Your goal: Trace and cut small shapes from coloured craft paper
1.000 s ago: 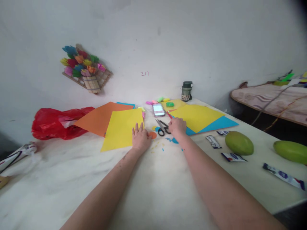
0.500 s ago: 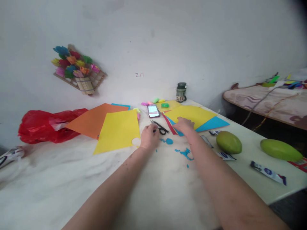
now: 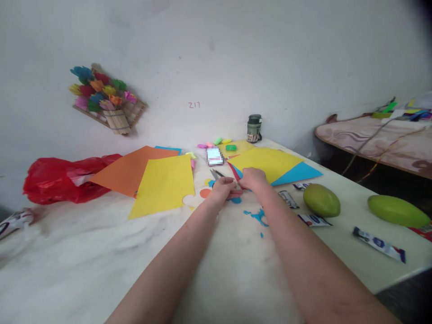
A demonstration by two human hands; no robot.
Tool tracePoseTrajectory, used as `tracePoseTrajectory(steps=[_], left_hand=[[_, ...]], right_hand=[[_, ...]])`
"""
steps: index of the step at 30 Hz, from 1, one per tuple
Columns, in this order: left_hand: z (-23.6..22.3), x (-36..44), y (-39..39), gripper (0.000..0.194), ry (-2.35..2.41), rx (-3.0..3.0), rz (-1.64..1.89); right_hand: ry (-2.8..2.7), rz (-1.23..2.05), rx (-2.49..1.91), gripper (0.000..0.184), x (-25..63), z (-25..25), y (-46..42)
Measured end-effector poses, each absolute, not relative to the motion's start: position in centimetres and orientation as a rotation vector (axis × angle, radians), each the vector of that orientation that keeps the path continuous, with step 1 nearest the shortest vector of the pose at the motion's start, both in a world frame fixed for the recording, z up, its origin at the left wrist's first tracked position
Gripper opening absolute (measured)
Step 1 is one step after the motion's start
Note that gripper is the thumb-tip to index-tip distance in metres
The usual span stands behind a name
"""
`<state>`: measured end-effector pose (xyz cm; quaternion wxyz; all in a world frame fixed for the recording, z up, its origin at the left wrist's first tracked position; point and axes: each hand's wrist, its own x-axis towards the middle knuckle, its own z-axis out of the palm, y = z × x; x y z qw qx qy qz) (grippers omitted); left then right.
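Note:
My right hand (image 3: 252, 179) is closed at the near end of a red paper strip (image 3: 232, 170), its fingertips partly hidden. Beside it, my left hand (image 3: 223, 189) has its fingers bent round a pinkish-red piece (image 3: 235, 193) that looks like the same strip; the exact grip is hard to see. The black-handled scissors (image 3: 216, 173) lie just behind my left hand, which covers their handles. Small cut discs lie around: an orange disc (image 3: 204, 193) left of my left hand, and a blue disc (image 3: 236, 200) just in front of the fingers. Blue paper scraps (image 3: 258, 217) lie nearer.
Yellow paper (image 3: 165, 184) with a round notch overlaps orange paper (image 3: 124, 173) at left, by a red plastic bag (image 3: 50, 180). More yellow paper (image 3: 270, 164) covers blue paper (image 3: 300, 174) at right. A phone (image 3: 215, 156), bottle (image 3: 254, 129), green fruit (image 3: 320, 200) and sachets (image 3: 380, 244) are around.
My left hand has moved right from the orange disc to beside my right hand. My right hand has shifted from the scissors to the red strip and closed there. The view has swung right.

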<state>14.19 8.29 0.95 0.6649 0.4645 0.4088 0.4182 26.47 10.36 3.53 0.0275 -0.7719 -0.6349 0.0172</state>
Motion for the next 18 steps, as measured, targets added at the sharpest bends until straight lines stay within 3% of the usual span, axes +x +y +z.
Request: tracePoseTrajectory(steps=[5,10,14,18], left_hand=[[1.1,15.0,9.2,0.028,0.863,1.008,0.873],[1.7,16.1,10.1,0.046,0.885,1.042,0.802],[1.8,16.5,10.8,0.057,1.005,1.105,0.739],[2.0,16.7,10.8,0.055,1.100,1.127,0.783]], right_hand=[[-1.975,-0.052,-2.329,0.032,26.5,3.1,10.5],[-1.952,-0.130,-2.288,0.032,27.1,3.0,10.5],[-1.903,-0.182,-2.261,0.042,28.0,3.2,10.4],[-1.939,-0.195,-2.188,0.052,28.7,3.2,10.3]])
